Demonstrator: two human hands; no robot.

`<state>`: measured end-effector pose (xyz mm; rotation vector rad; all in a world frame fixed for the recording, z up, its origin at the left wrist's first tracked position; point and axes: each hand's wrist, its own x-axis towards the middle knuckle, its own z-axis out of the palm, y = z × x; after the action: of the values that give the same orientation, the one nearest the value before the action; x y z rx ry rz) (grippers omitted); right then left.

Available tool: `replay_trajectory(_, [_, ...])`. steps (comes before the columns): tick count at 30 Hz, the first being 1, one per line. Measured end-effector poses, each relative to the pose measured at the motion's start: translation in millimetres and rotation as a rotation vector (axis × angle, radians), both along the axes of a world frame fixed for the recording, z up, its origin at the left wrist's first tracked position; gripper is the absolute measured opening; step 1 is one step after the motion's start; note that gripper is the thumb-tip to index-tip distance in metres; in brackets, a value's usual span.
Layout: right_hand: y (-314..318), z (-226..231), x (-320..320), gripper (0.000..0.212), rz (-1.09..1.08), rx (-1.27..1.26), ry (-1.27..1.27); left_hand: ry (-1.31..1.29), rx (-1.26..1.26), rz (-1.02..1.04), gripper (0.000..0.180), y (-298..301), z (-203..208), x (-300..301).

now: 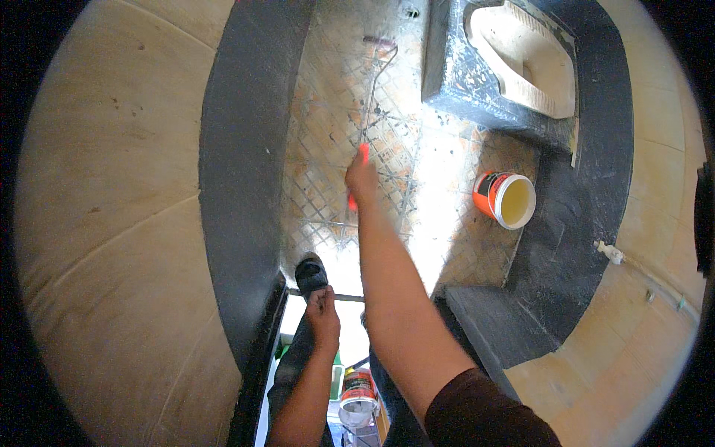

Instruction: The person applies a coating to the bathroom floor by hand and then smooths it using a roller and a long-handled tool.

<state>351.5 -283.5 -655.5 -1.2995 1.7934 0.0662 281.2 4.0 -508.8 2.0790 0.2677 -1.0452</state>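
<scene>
My right hand (362, 182) is closed around the bright orange handle of a paint roller (372, 93). Its thin metal rod runs away from me, and the dark roller head (380, 42) lies over the tiled floor (320, 130) near the far end. Low in the picture hangs my left hand (323, 316), its fingers curled together with nothing visible in them, just in front of a dark sandal (310, 273) on my foot.
A squat toilet (525, 56) sits on a black raised block at the far right. An orange-and-white bucket (515, 201) of yellowish liquid stands right of my arm. Black bands (249, 156) line the lower walls. A pipe fitting (609, 252) sticks out at right; another bucket (359, 398) is behind the doorway.
</scene>
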Motion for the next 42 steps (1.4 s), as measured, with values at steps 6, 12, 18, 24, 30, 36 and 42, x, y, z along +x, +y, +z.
replay_trajectory(6, [-92, 8, -11, 0.054, -0.125, -0.056, -0.210, -0.061, -0.025, -0.052, 0.030, -2, 6, -2])
replay_trajectory(12, [132, 110, -151, 0.046, 0.015, 0.054, -0.127, -0.063, 0.043, -0.016, 0.034, 3, 12, -12])
replay_trajectory(18, [230, 85, -181, 0.053, -0.026, 0.135, -0.023, -0.037, 0.100, 0.012, 0.034, 14, 3, -24])
replay_trajectory(24, [-35, -15, -58, 0.085, -0.025, 0.150, -0.056, -0.051, 0.066, -0.065, 0.031, 0, 10, -14])
replay_trajectory(30, [-237, 77, 46, 0.027, -0.171, 0.104, -0.582, -0.030, -0.017, -0.026, 0.028, -7, 11, 7])
replay_trajectory(36, [-56, 74, -53, 0.043, 0.005, 0.013, -0.420, 0.002, 0.009, -0.036, 0.027, 4, 3, -9])
replay_trajectory(42, [199, 101, -58, 0.048, -0.075, 0.265, -0.150, -0.072, -0.073, 0.114, 0.037, 27, -25, -19])
